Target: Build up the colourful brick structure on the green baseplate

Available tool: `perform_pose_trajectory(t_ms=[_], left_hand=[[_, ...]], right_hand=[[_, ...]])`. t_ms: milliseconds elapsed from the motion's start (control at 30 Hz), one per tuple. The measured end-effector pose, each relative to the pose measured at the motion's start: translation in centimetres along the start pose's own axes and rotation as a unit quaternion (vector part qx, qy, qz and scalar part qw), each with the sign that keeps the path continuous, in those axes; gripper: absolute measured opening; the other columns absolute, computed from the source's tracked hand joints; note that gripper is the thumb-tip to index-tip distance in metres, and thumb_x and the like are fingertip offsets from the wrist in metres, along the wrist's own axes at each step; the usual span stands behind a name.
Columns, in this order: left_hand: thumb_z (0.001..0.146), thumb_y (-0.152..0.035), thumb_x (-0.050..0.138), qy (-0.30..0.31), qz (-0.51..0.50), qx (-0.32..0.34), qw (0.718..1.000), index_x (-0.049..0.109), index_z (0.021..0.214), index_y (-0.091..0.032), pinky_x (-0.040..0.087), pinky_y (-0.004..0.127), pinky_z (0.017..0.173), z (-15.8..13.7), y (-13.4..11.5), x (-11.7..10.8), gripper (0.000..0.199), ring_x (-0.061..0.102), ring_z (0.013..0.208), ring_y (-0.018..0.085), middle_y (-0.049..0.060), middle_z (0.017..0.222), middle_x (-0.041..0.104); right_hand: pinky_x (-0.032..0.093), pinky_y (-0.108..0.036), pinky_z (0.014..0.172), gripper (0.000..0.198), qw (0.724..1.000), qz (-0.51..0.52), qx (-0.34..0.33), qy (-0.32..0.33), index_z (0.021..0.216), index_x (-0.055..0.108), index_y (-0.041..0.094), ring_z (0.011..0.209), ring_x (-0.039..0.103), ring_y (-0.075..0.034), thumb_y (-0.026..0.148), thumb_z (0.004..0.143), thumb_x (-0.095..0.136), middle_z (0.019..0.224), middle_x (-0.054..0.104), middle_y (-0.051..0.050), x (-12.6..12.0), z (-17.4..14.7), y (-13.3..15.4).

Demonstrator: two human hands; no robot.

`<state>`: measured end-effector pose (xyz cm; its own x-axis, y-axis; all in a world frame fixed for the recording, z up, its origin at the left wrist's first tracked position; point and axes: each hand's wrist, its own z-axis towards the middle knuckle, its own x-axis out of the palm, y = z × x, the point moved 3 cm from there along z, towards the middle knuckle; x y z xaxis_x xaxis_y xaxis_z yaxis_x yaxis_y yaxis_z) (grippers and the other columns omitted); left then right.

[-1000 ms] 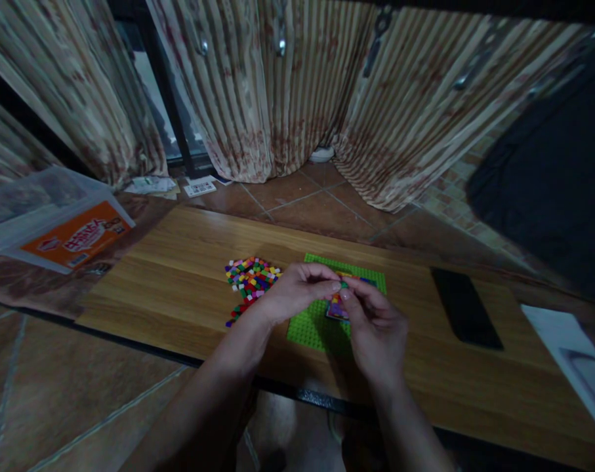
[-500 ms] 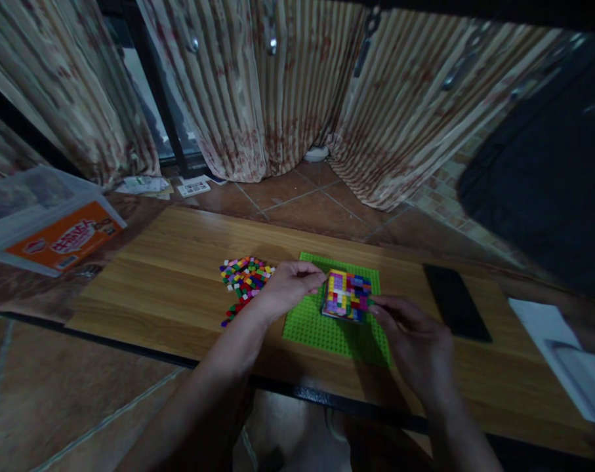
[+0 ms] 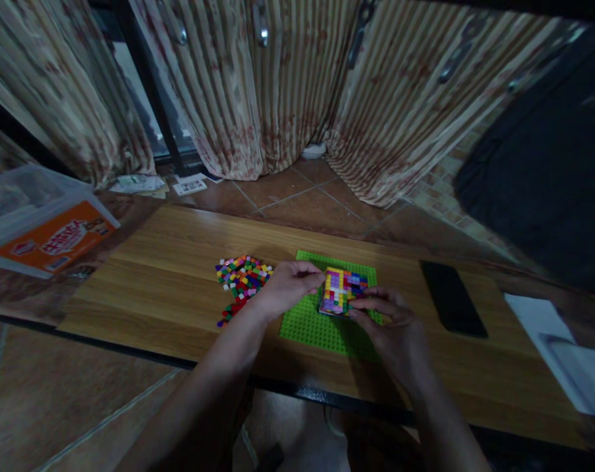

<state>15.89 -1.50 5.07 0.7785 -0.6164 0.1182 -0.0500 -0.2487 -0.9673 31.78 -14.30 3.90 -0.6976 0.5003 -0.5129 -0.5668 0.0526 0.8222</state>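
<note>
The right hand (image 3: pixel 398 334) is seemingly pinching a small green brick (image 3: pixel 351 306) at four o'clock of the brick block (image 3: pixel 335 288), over the green baseplate (image 3: pixel 304 326); the left hand (image 3: pixel 288 286) is curling at nine, grip unclear. Fitting seems ongoing, probably needing straight alignment.

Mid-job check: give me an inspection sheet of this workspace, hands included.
Surface: wooden table, dimly lit.
Job's things: multicoloured brick build over green baseplate; loose bricks heaped left of it.
Clutter: flat black object right of the baseplate; clear plastic box with orange label by the table's left end.
Hands: left hand, fingertips at the build's left edge; right hand, fingertips at its right side; whether either holds a piece, cannot tell.
Cables: nothing seen for certain.
Surroundings: striped curtains, tiled floor.
</note>
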Motion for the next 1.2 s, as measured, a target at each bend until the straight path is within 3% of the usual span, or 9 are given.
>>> perform_pose_trajectory(t_ms=[567,1200], left_hand=[[0.077,-0.029,0.062,0.021,0.082,0.005,0.996,0.069,0.078,-0.012,0.033,0.021,0.055,0.15,0.73,0.09,0.018,0.047,0.056,0.008,-0.002,0.061,0.056],[0.075,-0.025,0.063,0.017,0.062,0.004,0.998,0.068,0.072,-0.014,0.036,0.021,0.055,0.27,0.91,0.59,0.013,0.048,0.055,0.008,-0.003,0.059,0.057]], right_hand=[[0.047,-0.040,0.088,0.011,1.000,-0.020,-0.007,-0.005,0.075,0.073,0.024,0.098,0.060,-0.022,0.035,0.074,0.071,0.103,0.061,-0.005,-0.23,0.31,0.24],[0.053,-0.037,0.079,0.012,0.999,0.038,0.035,-0.009,0.072,0.072,0.021,0.093,0.062,-0.020,0.033,0.072,0.072,0.101,0.060,-0.006,-0.05,0.57,-0.33]])
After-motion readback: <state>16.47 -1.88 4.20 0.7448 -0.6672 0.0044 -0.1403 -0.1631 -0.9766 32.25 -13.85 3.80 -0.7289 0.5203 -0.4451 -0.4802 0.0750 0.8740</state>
